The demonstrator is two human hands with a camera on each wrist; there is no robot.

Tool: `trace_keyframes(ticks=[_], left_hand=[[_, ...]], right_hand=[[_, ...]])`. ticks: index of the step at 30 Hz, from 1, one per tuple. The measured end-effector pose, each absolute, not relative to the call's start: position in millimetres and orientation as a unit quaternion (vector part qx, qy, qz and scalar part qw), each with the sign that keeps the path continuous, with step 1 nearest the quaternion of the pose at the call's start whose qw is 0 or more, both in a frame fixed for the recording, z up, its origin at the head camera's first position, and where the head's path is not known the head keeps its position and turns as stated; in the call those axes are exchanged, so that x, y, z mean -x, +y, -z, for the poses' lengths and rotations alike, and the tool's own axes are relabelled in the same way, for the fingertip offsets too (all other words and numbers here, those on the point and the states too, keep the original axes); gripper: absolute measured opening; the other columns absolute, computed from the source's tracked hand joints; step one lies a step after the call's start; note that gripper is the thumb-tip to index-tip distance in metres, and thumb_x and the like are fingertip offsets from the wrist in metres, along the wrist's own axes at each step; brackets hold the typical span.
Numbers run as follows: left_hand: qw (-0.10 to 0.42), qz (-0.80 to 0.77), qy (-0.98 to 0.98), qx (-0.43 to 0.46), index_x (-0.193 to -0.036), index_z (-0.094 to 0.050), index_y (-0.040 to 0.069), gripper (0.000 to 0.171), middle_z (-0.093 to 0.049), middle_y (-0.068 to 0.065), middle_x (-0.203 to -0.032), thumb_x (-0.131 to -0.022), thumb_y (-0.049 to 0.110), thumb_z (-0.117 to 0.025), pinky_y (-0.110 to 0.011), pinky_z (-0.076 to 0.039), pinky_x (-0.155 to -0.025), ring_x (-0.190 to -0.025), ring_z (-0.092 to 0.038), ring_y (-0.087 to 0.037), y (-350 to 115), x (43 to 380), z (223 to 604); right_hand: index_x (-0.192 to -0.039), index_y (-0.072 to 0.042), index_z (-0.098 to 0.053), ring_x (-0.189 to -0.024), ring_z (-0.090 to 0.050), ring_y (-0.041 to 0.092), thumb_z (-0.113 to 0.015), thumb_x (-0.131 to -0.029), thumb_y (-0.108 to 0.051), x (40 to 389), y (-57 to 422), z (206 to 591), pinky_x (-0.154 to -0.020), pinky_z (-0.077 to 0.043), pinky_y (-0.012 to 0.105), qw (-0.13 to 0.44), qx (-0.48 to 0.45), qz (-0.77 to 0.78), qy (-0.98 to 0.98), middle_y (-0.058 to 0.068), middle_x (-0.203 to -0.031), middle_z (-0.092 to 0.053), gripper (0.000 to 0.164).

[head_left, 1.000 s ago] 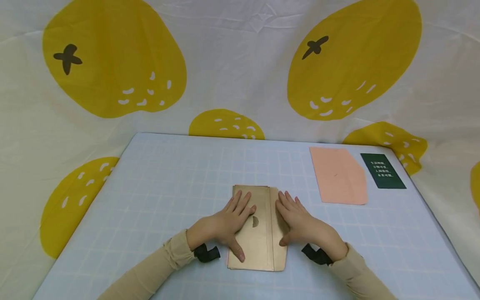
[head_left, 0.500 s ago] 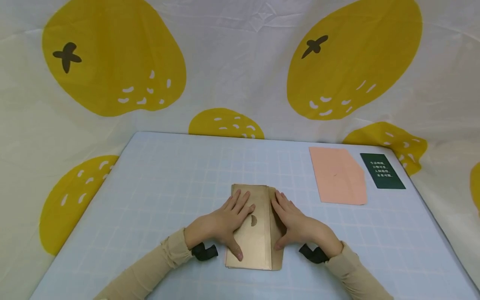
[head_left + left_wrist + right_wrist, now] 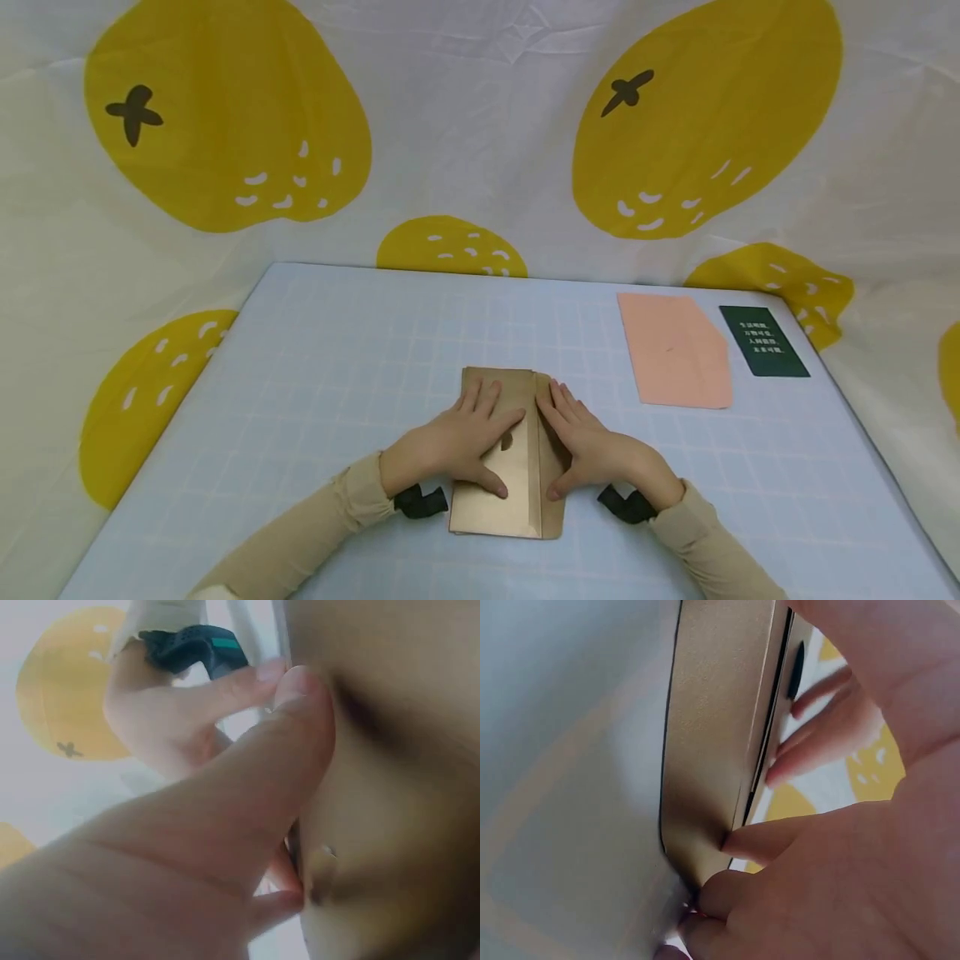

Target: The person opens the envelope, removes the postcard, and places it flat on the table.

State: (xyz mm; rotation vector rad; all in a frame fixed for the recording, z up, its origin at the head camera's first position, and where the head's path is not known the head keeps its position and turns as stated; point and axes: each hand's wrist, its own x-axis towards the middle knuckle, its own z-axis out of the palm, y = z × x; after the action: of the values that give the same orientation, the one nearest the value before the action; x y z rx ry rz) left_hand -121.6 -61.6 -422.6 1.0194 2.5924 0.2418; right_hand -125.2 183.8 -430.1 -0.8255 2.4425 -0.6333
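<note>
A gold paper envelope (image 3: pixel 491 515) lies upright in front of the person, with a half-moon notch (image 3: pixel 507 442) in its face and a long flap (image 3: pixel 553 521) along its right side. Across the upper left of the face rests the left hand (image 3: pixel 465 443), fingers spread and thumb lower down. The right hand (image 3: pixel 592 450) lays its straight fingers along the flap and its thumb near the flap's outer edge. In the right wrist view the flap (image 3: pixel 716 697) stands at an angle beside the envelope's layered edge, with fingertips touching it near the far end.
A pink paper sheet with cut corners (image 3: pixel 675 354) lies at the back right. Next to it is a dark green card (image 3: pixel 765 342) with white writing. Both lie on the pale blue gridded table (image 3: pixel 315 375), backed by a white cloth (image 3: pixel 472 125) with yellow fruit prints.
The left hand has shifted slightly right, its thumb moving up and inward over the face. The right hand has edged left with the flap, which looks narrower. The envelope has slid a little left.
</note>
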Motion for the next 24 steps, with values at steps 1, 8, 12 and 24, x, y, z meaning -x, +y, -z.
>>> trace_keyframes(ticks=[1,8,12,24], left_hand=[[0.175,-0.085,0.915,-0.354,-0.156,-0.028,0.016,0.106,-0.009,-0.032,-0.159,-0.075,0.068,-0.073,-0.060,-0.032,-0.108,-0.141,-0.006,-0.060,-59,122,423],[0.182,-0.053,0.923,-0.334,-0.159,-0.025,0.028,0.099,-0.010,-0.029,-0.161,-0.080,0.076,-0.060,-0.066,-0.033,-0.103,-0.136,-0.008,-0.067,-39,123,422],[0.167,-0.026,0.929,-0.329,-0.159,-0.022,0.029,0.098,-0.012,-0.028,-0.161,-0.081,0.079,-0.053,-0.066,-0.039,-0.099,-0.136,-0.013,-0.066,-34,122,423],[0.133,0.051,0.942,-0.303,-0.161,-0.014,0.027,0.106,-0.009,-0.028,-0.161,-0.079,0.087,-0.044,-0.069,-0.035,-0.099,-0.140,-0.012,-0.061,-23,110,435]], right_hand=[[-0.156,0.005,-0.004,-0.148,0.011,0.043,-0.090,-0.069,-0.041,125,184,431,-0.115,-0.007,0.061,0.242,0.304,0.233,0.892,0.027,-0.160,0.014,0.131],[-0.156,0.005,-0.005,-0.148,0.011,0.043,-0.089,-0.069,-0.043,126,187,432,-0.116,-0.007,0.060,0.240,0.310,0.235,0.889,0.027,-0.160,0.014,0.130],[-0.156,0.005,-0.006,-0.148,0.010,0.044,-0.088,-0.070,-0.045,126,187,432,-0.115,-0.008,0.061,0.237,0.312,0.236,0.889,0.028,-0.160,0.013,0.129],[-0.156,0.005,-0.008,-0.148,0.009,0.044,-0.088,-0.069,-0.047,126,188,435,-0.115,-0.009,0.061,0.224,0.319,0.226,0.893,0.027,-0.161,0.012,0.130]])
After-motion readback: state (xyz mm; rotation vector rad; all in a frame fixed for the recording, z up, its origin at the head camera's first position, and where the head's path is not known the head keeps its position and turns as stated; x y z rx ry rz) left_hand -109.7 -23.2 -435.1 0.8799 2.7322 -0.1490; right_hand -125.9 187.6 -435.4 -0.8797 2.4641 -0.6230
